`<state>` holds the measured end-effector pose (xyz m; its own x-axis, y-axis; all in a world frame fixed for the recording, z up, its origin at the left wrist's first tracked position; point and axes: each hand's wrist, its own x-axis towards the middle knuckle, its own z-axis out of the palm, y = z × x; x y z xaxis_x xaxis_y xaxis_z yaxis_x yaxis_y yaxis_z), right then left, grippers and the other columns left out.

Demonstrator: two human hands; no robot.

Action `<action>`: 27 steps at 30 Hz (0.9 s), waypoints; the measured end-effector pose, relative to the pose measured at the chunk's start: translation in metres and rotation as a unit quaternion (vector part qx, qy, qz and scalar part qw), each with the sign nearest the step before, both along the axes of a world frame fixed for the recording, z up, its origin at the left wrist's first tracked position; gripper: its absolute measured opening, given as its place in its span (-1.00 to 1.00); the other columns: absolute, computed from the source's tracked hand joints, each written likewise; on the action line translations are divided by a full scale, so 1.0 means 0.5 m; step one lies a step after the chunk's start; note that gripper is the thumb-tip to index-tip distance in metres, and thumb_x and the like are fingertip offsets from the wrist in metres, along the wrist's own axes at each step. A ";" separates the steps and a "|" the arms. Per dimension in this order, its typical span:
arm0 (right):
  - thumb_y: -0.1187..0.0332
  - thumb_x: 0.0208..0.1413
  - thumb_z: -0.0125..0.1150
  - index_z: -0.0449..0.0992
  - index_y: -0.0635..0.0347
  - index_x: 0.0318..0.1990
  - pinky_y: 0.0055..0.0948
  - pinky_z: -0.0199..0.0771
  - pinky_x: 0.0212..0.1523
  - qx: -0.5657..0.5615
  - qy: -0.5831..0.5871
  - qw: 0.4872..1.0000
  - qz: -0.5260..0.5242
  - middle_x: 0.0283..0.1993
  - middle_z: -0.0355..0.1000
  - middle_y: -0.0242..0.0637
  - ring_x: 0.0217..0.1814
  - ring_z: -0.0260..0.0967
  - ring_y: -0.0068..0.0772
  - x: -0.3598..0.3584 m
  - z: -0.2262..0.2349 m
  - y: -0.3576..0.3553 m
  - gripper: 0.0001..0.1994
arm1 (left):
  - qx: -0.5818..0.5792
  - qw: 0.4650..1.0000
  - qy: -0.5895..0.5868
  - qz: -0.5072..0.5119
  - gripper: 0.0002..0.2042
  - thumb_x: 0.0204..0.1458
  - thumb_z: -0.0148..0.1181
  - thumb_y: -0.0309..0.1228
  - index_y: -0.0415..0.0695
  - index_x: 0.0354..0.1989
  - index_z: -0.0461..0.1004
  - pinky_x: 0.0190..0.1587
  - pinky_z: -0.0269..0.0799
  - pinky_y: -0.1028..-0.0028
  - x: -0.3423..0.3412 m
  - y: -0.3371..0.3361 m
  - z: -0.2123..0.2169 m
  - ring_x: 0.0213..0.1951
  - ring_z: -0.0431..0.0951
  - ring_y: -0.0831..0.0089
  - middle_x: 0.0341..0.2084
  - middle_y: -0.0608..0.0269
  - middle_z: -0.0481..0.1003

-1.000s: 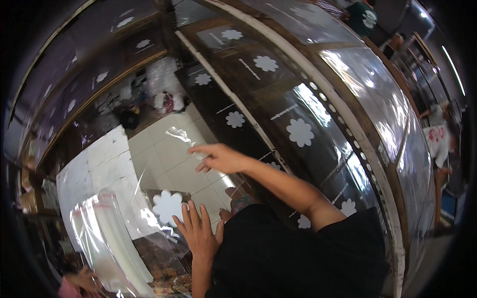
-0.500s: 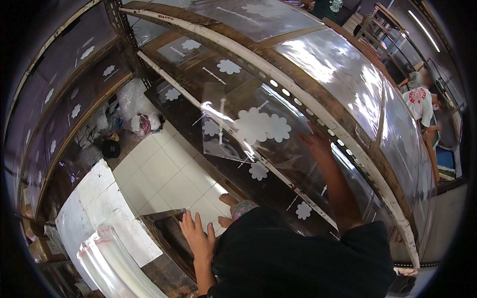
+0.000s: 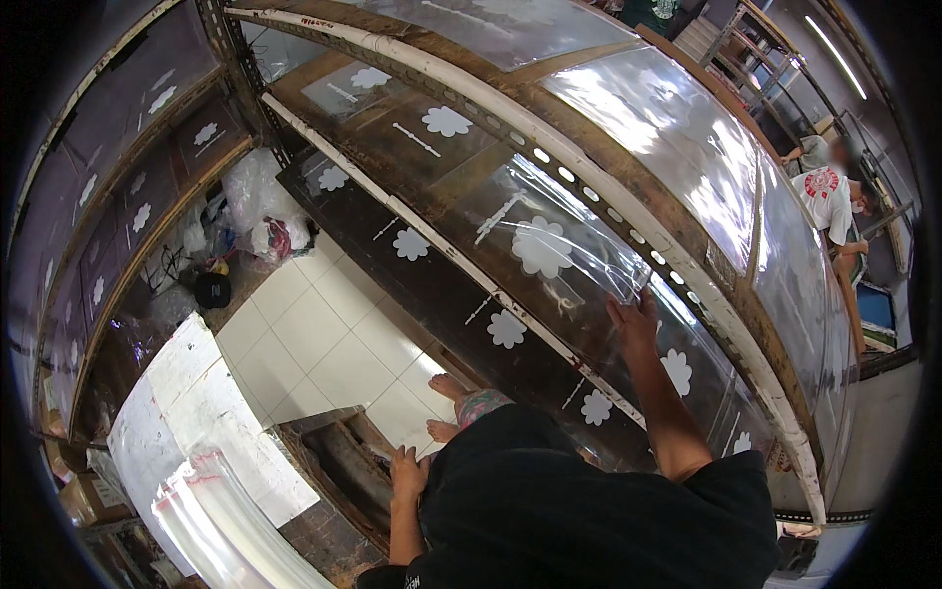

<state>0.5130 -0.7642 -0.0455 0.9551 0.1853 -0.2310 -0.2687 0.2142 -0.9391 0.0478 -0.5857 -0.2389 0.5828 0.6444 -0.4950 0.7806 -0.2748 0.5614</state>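
White floor tiles (image 3: 324,344) lie below wooden racks. Right hand (image 3: 633,322), at two o'clock, presses flat on a flower-printed clear plastic sheet (image 3: 549,236), smoothing it; left hand (image 3: 407,473) braces, fingers released, on a table edge (image 3: 334,461).

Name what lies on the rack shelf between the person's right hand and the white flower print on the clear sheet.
In the head view, only bare clear plastic sheet spans from the right hand to the white flower print; nothing else lies there.
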 end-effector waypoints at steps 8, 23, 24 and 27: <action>0.69 0.18 0.02 -0.19 0.26 0.47 -0.14 0.58 0.19 0.027 -0.012 0.998 -0.052 0.31 0.10 0.06 0.11 0.46 0.00 0.010 -0.025 0.012 -0.25 | -0.020 0.999 0.025 0.011 -0.53 0.14 0.20 -0.22 -0.29 0.13 0.47 0.33 0.19 0.08 -0.038 -0.023 -0.040 0.28 0.29 -0.15 0.20 -0.24 0.35; 0.59 0.15 0.08 -0.05 0.26 0.47 -0.30 0.54 0.17 -0.112 -0.092 0.989 -0.019 0.39 0.11 0.04 0.26 0.37 -0.08 0.048 -0.094 -0.025 -0.27 | -0.003 1.000 0.004 0.013 -0.55 0.12 0.21 -0.26 -0.32 0.11 0.48 0.29 0.24 0.05 -0.043 -0.015 -0.031 0.24 0.33 -0.15 0.17 -0.23 0.39; 0.56 0.13 0.11 -0.03 0.28 0.46 -0.30 0.53 0.16 -0.235 -0.167 0.958 -0.006 0.41 0.09 0.03 0.27 0.36 -0.09 0.056 -0.102 -0.026 -0.27 | 0.012 1.000 -0.002 0.014 -0.55 0.12 0.22 -0.27 -0.32 0.10 0.49 0.28 0.24 0.05 -0.047 -0.019 -0.040 0.23 0.34 -0.15 0.17 -0.23 0.39; 0.45 0.11 0.19 0.14 0.29 0.41 -0.24 0.41 0.25 -0.388 -0.162 0.907 -0.035 0.43 0.10 0.08 0.40 0.22 -0.05 0.045 -0.063 -0.023 -0.32 | 0.016 1.000 -0.003 0.016 -0.57 0.12 0.23 -0.29 -0.33 0.09 0.49 0.27 0.25 0.05 -0.056 -0.023 -0.057 0.21 0.35 -0.15 0.16 -0.24 0.39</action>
<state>0.5355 -0.7759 -0.0770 0.9993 0.0235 0.0293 0.0373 -0.5387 -0.8417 0.0197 -0.5973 -0.2673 0.5647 0.6777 -0.4711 0.7862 -0.2681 0.5568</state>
